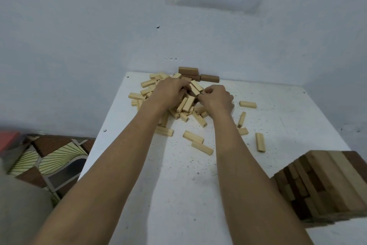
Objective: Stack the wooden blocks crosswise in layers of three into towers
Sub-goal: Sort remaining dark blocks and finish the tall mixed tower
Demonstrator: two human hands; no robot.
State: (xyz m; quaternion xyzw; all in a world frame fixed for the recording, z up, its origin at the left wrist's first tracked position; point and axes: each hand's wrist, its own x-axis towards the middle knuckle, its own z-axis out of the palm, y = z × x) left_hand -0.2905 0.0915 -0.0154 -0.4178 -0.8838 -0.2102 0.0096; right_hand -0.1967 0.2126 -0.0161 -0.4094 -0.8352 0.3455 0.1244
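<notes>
A loose pile of pale wooden blocks (pixel 188 103) lies at the far middle of the white table (pixel 288 117). My left hand (pixel 168 90) reaches into the pile's top left, fingers curled down among the blocks. My right hand (pixel 217 98) is at the pile's right side, fingers curled and pinching at a pale block (pixel 195 88) between the two hands. What each hand actually holds is hidden by the fingers. A tall tower of crosswise stacked blocks (pixel 325 183), mixed light and dark wood, stands at the near right.
Three dark brown blocks (pixel 198 75) lie against the wall behind the pile. Several single pale blocks (pixel 260 142) are scattered right and in front of the pile. The table's left edge drops to a patterned floor (pixel 51 157). Walls close the far side.
</notes>
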